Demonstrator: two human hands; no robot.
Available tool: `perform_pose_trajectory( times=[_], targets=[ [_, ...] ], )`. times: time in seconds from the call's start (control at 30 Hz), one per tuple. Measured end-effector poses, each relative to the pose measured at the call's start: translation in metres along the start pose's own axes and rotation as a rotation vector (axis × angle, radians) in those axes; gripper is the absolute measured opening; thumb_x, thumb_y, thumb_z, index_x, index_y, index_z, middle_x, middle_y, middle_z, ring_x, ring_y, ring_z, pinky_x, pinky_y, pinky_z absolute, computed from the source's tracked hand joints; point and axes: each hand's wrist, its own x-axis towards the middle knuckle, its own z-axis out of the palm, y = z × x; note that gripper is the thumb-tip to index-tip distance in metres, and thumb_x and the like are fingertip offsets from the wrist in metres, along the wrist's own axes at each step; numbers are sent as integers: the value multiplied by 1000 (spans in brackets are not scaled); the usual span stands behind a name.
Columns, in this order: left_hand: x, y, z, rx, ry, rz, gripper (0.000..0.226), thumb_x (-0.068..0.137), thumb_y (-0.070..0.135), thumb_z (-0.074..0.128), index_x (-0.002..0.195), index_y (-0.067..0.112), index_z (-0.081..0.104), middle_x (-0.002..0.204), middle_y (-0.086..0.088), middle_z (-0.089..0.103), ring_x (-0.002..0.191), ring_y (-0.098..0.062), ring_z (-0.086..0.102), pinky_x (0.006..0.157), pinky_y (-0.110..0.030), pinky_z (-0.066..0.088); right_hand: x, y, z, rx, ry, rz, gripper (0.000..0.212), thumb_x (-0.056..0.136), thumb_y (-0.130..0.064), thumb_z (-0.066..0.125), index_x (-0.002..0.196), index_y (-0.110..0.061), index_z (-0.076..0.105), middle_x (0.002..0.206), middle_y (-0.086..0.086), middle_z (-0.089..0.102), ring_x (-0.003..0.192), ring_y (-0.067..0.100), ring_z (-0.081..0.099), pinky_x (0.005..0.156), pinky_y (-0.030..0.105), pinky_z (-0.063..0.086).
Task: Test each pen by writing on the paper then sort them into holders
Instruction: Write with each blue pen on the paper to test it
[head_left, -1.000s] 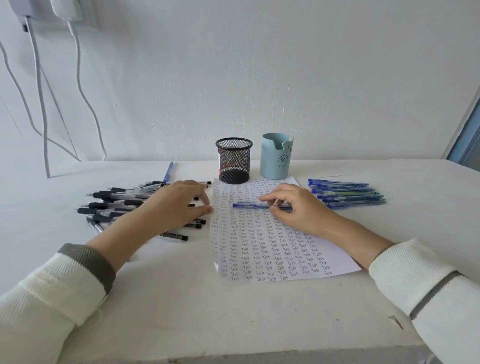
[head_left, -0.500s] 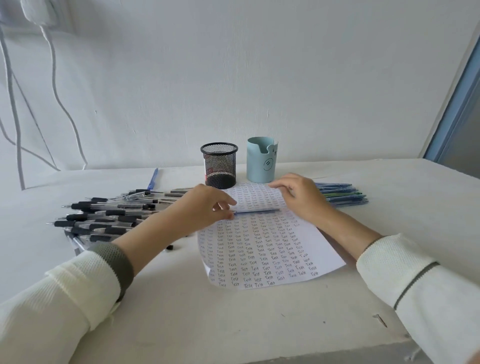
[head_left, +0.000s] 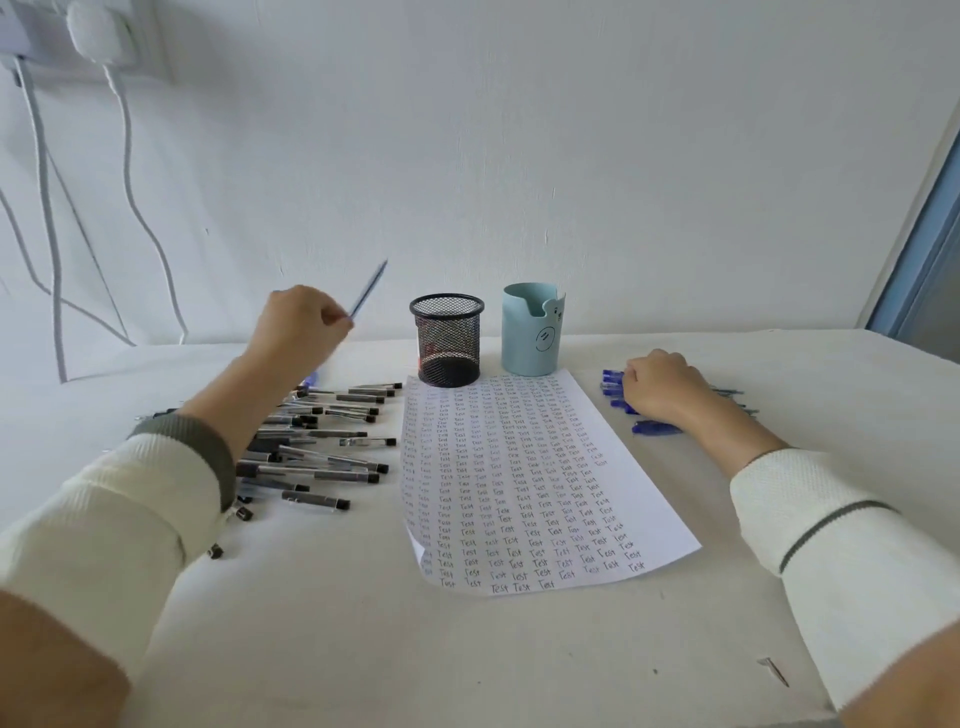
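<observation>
Left hand (head_left: 301, 325) pinches blue pen (head_left: 370, 286) aloft near mesh holder (head_left: 448, 338).
Right hand (head_left: 662, 387) curls over blue pens (head_left: 655, 428), grip unclear, hiding most.

The black mesh holder (head_left: 450, 340) and the pale blue holder (head_left: 531, 330) stand side by side at the back of the bench (head_left: 322, 649), with a narrow gap between them and the wall close behind. Open air separates the mesh rim from the left hand (head_left: 298, 325), which is up above the bench pinching a blue pen (head_left: 370, 286). A spread of black pens (head_left: 322, 447) clutters the left surface. On the right, the right hand (head_left: 662, 387) lies over a smaller cluster of blue pens (head_left: 615, 392). The flat paper (head_left: 524, 478) between the piles and the bare strip in front of it leave room for hands to pass. Cables (head_left: 135, 208) hang down the wall at far left.
</observation>
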Motion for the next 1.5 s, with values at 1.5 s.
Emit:
perform_pose_trajectory(
  times=[1.5],
  targets=[
    [27, -57, 48, 285, -253, -310, 37, 86, 32, 71, 94, -4, 71, 83, -16, 67, 76, -29, 56, 57, -30, 40, -49, -51, -40, 1377, 44, -324, 26, 94, -45, 57, 99, -21, 66, 61, -7, 54, 55, 6, 45, 60, 23, 34]
  ],
)
